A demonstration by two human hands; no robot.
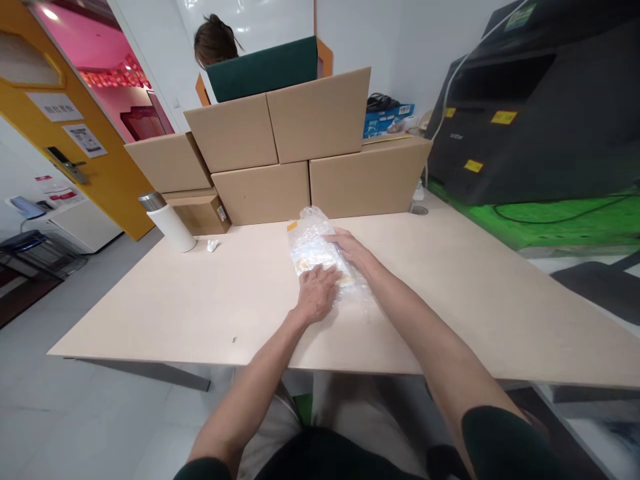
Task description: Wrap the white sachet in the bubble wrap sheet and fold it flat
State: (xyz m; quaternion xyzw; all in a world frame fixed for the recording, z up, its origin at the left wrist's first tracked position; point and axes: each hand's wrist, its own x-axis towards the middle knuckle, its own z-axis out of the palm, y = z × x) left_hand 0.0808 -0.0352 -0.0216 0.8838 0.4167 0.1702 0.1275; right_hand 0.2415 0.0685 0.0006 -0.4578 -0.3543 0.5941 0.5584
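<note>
A bubble-wrapped package (310, 241) lies on the pale table in front of me, with an orange patch at its far left corner. Through the clear wrap, something with pale blue and yellow markings shows; its kind is hard to make out. My left hand (319, 292) rests palm down on the near part of the package, fingers spread and flat. At the right edge, my right hand (350, 245) has its fingers curled over the wrap, gripping its side. The thumb of that hand is hidden.
Cardboard boxes (260, 193) stand stacked along the table's far edge, with a dark green box (265, 70) above. To the left are a white bottle (171, 227) and a crumpled white scrap (213, 245). A large black printer (525, 113) stands right. Behind the boxes, a person's hair (215, 40) shows.
</note>
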